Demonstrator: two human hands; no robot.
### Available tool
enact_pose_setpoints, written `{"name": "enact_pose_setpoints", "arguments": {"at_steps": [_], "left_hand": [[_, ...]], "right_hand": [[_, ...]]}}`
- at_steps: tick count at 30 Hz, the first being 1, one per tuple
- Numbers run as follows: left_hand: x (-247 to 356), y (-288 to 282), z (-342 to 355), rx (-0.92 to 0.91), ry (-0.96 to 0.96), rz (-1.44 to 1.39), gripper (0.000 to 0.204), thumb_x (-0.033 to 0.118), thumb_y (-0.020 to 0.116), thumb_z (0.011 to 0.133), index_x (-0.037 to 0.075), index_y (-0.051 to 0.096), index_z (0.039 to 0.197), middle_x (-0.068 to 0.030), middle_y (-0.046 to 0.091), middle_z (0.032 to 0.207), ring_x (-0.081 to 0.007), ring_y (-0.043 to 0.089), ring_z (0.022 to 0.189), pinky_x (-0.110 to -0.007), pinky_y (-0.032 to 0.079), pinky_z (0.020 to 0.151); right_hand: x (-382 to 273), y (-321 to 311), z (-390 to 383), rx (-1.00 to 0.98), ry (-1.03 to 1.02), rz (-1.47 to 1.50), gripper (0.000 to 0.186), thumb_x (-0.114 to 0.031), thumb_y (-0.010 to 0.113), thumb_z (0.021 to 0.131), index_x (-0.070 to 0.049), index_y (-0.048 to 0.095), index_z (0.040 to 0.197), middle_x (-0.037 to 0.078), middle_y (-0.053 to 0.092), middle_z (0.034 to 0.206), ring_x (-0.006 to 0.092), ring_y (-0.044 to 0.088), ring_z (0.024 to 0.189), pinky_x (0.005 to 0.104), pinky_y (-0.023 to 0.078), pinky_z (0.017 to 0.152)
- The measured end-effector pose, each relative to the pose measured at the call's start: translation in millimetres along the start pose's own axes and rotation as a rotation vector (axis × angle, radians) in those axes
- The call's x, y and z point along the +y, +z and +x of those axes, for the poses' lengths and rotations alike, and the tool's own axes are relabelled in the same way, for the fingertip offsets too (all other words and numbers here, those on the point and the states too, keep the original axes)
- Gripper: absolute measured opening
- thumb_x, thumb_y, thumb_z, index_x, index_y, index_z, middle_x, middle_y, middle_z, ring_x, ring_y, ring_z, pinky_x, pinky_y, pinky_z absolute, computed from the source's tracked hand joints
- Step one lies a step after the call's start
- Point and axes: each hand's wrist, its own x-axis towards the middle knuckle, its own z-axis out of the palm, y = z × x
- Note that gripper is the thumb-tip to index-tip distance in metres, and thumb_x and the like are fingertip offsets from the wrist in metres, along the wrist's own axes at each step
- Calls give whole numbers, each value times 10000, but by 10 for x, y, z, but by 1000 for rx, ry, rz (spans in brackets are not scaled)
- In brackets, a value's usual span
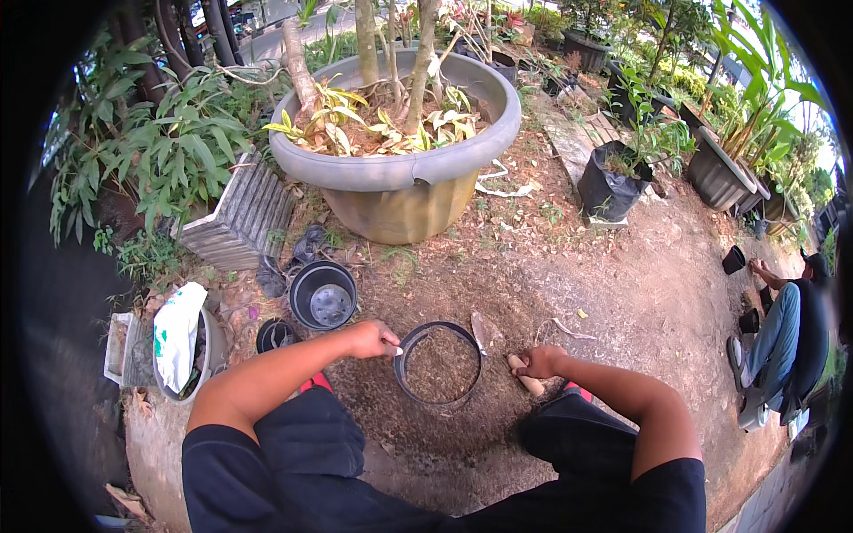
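Note:
Between my knees stands a round black pot [402, 384] with brown soil or dry plant matter inside its rim. My left hand [371, 339] is closed at the pot's left edge, fingers pinched by a small whitish spot on the rim. To the right of the pot, my right hand [540, 361] is wrapped round a tan, rounded wooden-looking handle [530, 382]; its other end is hidden. A pointed, pale brown piece [478, 332], a leaf or a blade, lies against the pot's upper right rim.
An empty black pot [322, 295] and a smaller one [276, 336] stand left of my arm. Beyond is a large grey planter [400, 209] with trunks. A white bag [178, 333] rests in a round planter. At right, another person [786, 329] crouches near small pots.

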Motion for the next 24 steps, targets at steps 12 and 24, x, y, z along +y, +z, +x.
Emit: {"name": "enact_pose_setpoints", "arguments": {"at_steps": [12, 24], "left_hand": [[52, -7, -24, 104, 66, 98, 514, 462, 756, 889, 19, 748, 1149, -156, 765, 1059, -248, 738, 940, -341, 560, 835], [138, -29, -27, 114, 30, 112, 311, 397, 734, 901, 122, 780, 1040, -80, 763, 891, -230, 720, 804, -364, 542, 762]], "right_hand": [[132, -355, 368, 616, -84, -160, 269, -164, 582, 948, -157, 484, 1199, 204, 531, 1169, 378, 711, 931, 499, 604, 719], [-380, 379, 569, 304, -85, 142, 467, -329, 635, 915, -170, 492, 1330, 217, 631, 1250, 411, 691, 1032, 528, 553, 899]]}}
